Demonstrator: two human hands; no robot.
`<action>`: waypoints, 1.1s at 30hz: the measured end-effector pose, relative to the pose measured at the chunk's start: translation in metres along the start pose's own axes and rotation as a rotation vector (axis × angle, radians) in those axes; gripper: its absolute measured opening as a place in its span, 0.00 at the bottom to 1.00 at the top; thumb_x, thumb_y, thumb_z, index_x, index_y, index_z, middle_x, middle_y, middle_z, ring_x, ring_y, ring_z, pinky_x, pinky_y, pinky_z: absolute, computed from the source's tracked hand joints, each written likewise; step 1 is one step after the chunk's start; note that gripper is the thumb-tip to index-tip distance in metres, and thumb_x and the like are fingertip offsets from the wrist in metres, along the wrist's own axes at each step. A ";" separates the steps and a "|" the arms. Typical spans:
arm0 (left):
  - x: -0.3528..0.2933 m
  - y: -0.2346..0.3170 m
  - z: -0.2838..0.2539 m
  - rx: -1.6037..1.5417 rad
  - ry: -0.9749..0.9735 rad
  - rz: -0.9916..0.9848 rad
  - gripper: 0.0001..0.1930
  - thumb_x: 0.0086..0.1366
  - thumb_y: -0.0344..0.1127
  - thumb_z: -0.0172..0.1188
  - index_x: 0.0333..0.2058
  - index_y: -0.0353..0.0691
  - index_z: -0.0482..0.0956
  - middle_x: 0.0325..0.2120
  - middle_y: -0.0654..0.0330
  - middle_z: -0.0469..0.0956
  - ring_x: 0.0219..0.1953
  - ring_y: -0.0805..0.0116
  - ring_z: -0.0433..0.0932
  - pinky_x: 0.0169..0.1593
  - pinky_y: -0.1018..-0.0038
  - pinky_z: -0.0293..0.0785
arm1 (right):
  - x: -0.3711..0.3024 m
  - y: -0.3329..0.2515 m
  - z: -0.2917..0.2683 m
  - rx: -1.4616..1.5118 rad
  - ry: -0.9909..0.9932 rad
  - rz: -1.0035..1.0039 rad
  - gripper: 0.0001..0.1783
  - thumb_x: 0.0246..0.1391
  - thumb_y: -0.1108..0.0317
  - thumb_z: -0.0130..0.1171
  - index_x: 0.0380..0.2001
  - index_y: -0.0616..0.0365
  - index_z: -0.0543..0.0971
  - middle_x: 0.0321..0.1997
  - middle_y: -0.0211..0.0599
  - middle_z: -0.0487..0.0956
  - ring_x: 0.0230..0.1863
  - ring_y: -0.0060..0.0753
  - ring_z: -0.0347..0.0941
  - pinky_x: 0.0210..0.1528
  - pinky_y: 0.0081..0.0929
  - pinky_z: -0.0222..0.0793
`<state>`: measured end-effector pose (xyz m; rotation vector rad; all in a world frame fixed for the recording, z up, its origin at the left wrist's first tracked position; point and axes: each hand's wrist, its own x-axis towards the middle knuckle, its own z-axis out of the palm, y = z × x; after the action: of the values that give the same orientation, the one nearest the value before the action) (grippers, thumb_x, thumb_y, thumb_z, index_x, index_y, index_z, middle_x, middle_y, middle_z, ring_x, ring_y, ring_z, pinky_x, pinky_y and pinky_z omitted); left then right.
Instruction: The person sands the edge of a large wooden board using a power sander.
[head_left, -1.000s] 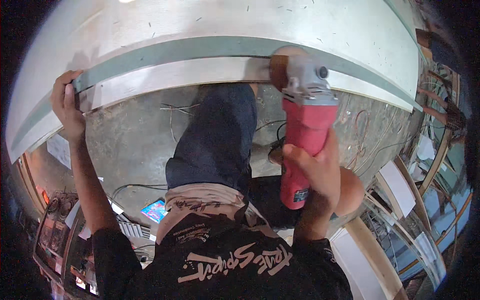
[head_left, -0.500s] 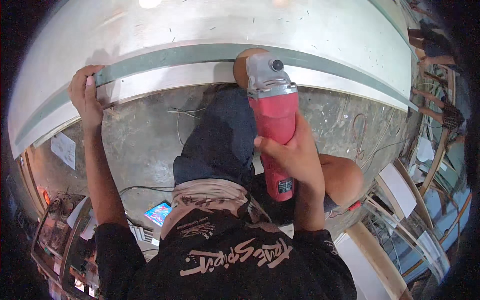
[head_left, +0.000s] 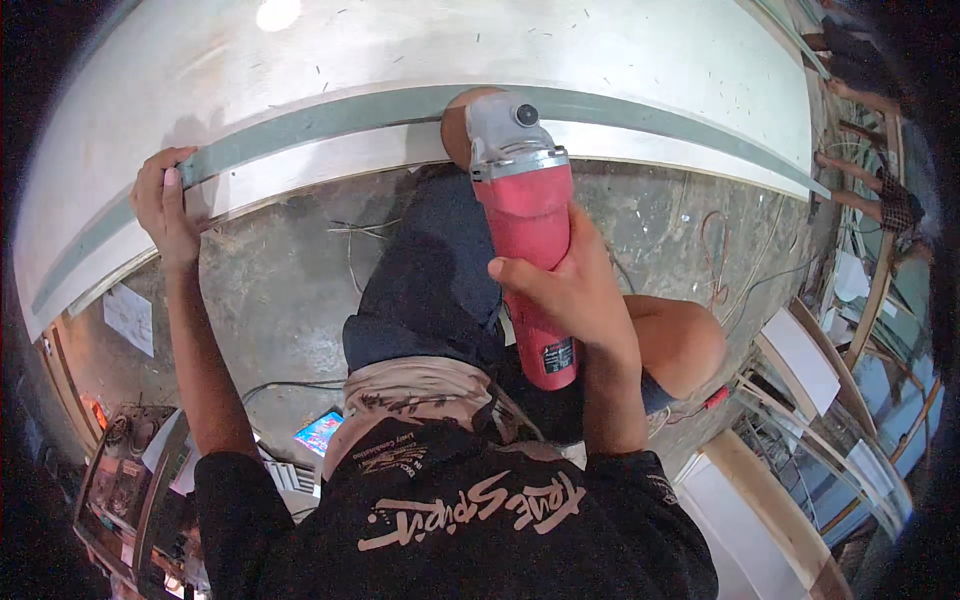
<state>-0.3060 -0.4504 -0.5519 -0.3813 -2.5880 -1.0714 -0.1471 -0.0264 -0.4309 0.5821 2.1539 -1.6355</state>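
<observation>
My right hand (head_left: pixel 578 292) is wrapped round the red body of an angle grinder (head_left: pixel 530 215), thumb across its top. The grinder's grey metal head points away from me, with a brown disc (head_left: pixel 456 128) partly showing at its left side. This disc sits at a long grey-green strip (head_left: pixel 330 120) lying along the near side of a large white board (head_left: pixel 400 50); whether it touches is hidden. At the left, my left hand (head_left: pixel 166 205) grips the strip, its fingers curled over it near the board's front edge.
Below the board is a concrete floor (head_left: pixel 290 300) with cords on it. My bent knee (head_left: pixel 690 350) is close to the grinder. White panels (head_left: pixel 800 360) and wooden pieces crowd the right side. Another person's arm (head_left: pixel 850 195) shows at far right. A dark metal frame (head_left: pixel 140 490) stands lower left.
The grinder and my right hand have shifted slightly left along the strip. My left hand keeps its grip on the strip. The whole view has moved a little.
</observation>
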 end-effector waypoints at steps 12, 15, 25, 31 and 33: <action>-0.004 -0.029 0.002 -0.012 -0.015 -0.008 0.25 0.74 0.51 0.45 0.38 0.31 0.81 0.38 0.51 0.82 0.44 0.59 0.79 0.50 0.65 0.72 | -0.020 0.013 -0.028 -0.008 0.104 -0.083 0.30 0.46 0.70 0.74 0.50 0.62 0.71 0.36 0.33 0.79 0.33 0.24 0.76 0.37 0.27 0.75; -0.013 -0.046 -0.001 0.001 0.007 -0.082 0.26 0.77 0.50 0.42 0.40 0.30 0.80 0.40 0.51 0.81 0.44 0.58 0.79 0.53 0.64 0.71 | -0.026 0.017 -0.061 0.088 0.133 -0.002 0.28 0.44 0.68 0.73 0.48 0.63 0.74 0.38 0.36 0.80 0.36 0.26 0.77 0.41 0.30 0.76; -0.025 0.211 0.142 0.054 -0.019 0.229 0.34 0.66 0.56 0.61 0.60 0.35 0.69 0.57 0.48 0.72 0.62 0.49 0.69 0.68 0.55 0.60 | -0.066 0.072 -0.214 0.264 0.391 0.108 0.22 0.50 0.68 0.70 0.46 0.61 0.74 0.33 0.31 0.78 0.28 0.24 0.75 0.31 0.28 0.74; -0.003 0.321 0.270 0.402 -0.154 0.211 0.27 0.68 0.51 0.59 0.61 0.43 0.72 0.58 0.49 0.72 0.64 0.49 0.66 0.70 0.55 0.53 | -0.073 0.119 -0.273 0.348 0.497 -0.001 0.25 0.49 0.65 0.69 0.49 0.63 0.74 0.34 0.31 0.78 0.31 0.25 0.76 0.35 0.26 0.73; -0.005 0.304 0.270 0.391 -0.088 0.230 0.22 0.68 0.52 0.58 0.54 0.45 0.77 0.53 0.51 0.74 0.57 0.52 0.71 0.67 0.54 0.52 | -0.076 0.119 -0.282 0.342 0.502 0.040 0.25 0.49 0.65 0.69 0.48 0.63 0.74 0.35 0.31 0.78 0.32 0.24 0.75 0.35 0.25 0.73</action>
<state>-0.2419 -0.0490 -0.5412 -0.6174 -2.6661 -0.4678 -0.0317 0.2675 -0.4156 1.2441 2.1655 -2.0182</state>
